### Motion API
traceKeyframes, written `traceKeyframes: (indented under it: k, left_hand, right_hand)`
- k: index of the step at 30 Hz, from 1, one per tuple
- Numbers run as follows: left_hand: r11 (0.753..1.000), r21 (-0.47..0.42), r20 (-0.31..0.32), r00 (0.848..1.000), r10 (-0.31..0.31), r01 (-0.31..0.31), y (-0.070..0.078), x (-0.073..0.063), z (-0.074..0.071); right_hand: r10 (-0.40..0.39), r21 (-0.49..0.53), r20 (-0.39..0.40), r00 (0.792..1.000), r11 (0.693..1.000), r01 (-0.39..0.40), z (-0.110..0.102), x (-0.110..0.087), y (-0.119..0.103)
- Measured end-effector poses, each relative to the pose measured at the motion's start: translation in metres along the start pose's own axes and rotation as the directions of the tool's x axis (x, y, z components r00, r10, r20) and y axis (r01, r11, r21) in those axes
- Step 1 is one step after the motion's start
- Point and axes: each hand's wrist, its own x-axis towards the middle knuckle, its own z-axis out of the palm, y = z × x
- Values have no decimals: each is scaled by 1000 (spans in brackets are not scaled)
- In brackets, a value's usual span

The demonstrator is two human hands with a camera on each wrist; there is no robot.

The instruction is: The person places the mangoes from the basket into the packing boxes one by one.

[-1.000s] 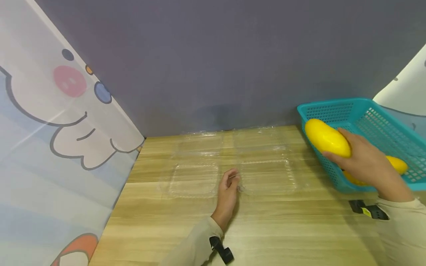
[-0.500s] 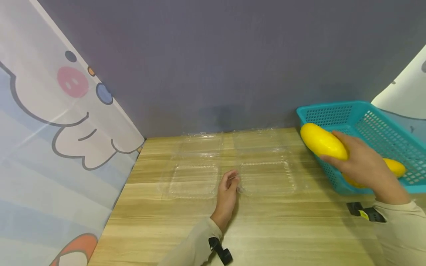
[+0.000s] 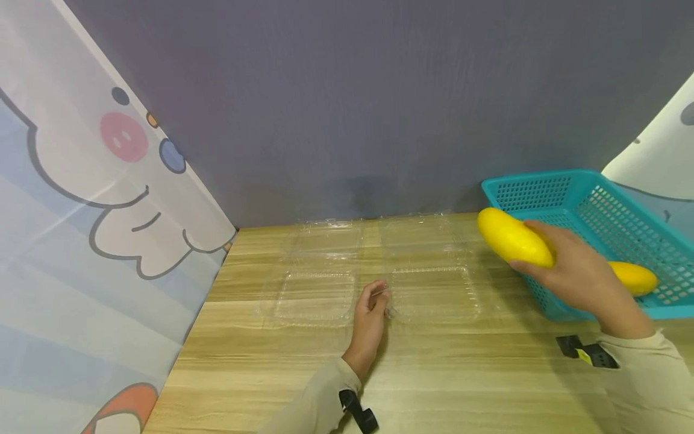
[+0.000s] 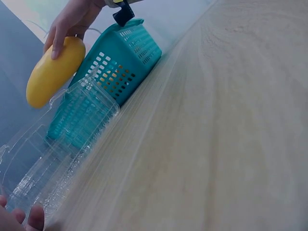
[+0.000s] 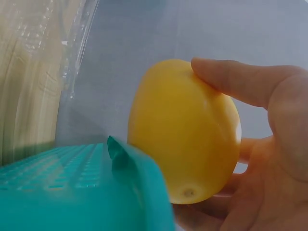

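Observation:
My right hand (image 3: pixel 575 271) grips a smooth yellow mango (image 3: pixel 514 238) and holds it above the left rim of the turquoise basket (image 3: pixel 542 178). The right wrist view shows thumb and fingers round the mango (image 5: pixel 185 130), its stem scar facing the camera. Low on the table, my left hand (image 3: pixel 370 319) pinches the near left edge of a clear plastic clamshell container (image 3: pixel 434 295) with curled fingers. This container lies with its lid folded back. A second open clear container (image 3: pixel 317 295) lies to the left of that hand.
Another mango (image 3: pixel 634 278) lies in the basket, partly hidden by the right wrist. A grey wall (image 3: pixel 352 108) stands behind the wooden table (image 3: pixel 434 374). A cartoon-printed panel (image 3: pixel 108 241) borders the table on the left.
My right hand has carried the mango slightly left and down in the head view, from over the basket toward the container. My left hand stays in place at the container's edge.

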Motion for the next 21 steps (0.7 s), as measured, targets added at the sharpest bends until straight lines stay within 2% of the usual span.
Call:
traceKeyframes:
  k: [8,21]
  left_hand:
    - [1000,-10,-1,1000,1,-1,0,-1,1]
    - [1000,-6,1,1000,5,-5,-1,-2,0]
  right_hand:
    - [-12,6,-9,1000,1000,12,3,-1,-6]
    - [-8,11,45,999,1000,7,7,-1,-12]
